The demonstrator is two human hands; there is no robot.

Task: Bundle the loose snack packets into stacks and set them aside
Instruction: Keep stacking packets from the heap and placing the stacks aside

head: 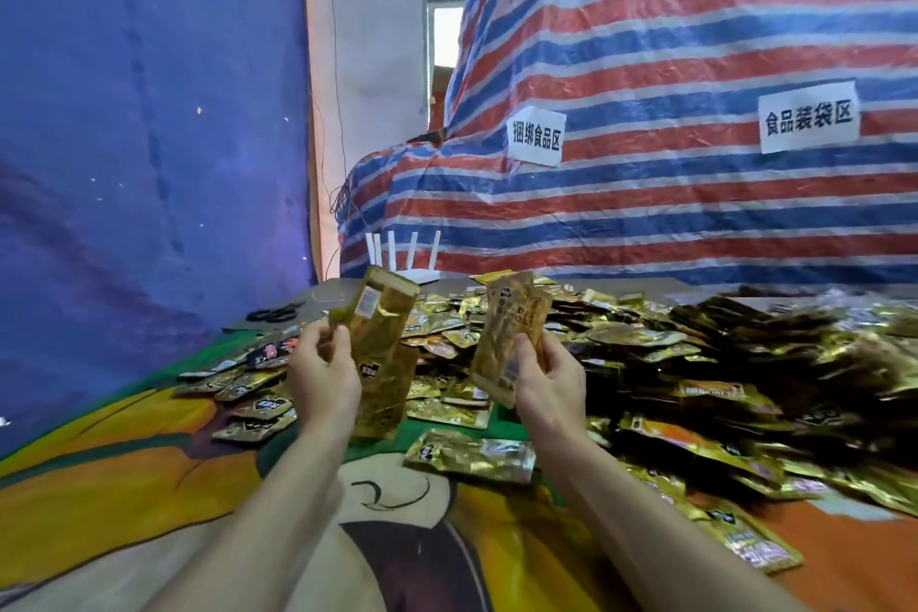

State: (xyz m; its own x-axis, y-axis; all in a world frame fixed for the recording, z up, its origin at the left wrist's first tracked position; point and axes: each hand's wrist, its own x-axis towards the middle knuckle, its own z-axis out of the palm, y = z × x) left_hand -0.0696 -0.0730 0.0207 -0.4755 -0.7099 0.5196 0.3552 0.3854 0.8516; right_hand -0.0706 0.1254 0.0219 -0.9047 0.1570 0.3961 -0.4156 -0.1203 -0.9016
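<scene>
Snack packets [695,363] heaped on the table [149,487], my left hand [323,378] left of the heap, fingers [342,338] curled round a gold stack [385,363], my right hand [549,380] at the heap's edge, gripping another bundle [509,338]

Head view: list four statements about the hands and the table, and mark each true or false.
1. The left hand grips a stack of packets. True.
2. The right hand holds nothing. False: it grips gold packets too.
3. A white router stands behind the loose pile. True.
4. The scissors lie right of the pile. False: they lie at its far left.
</scene>
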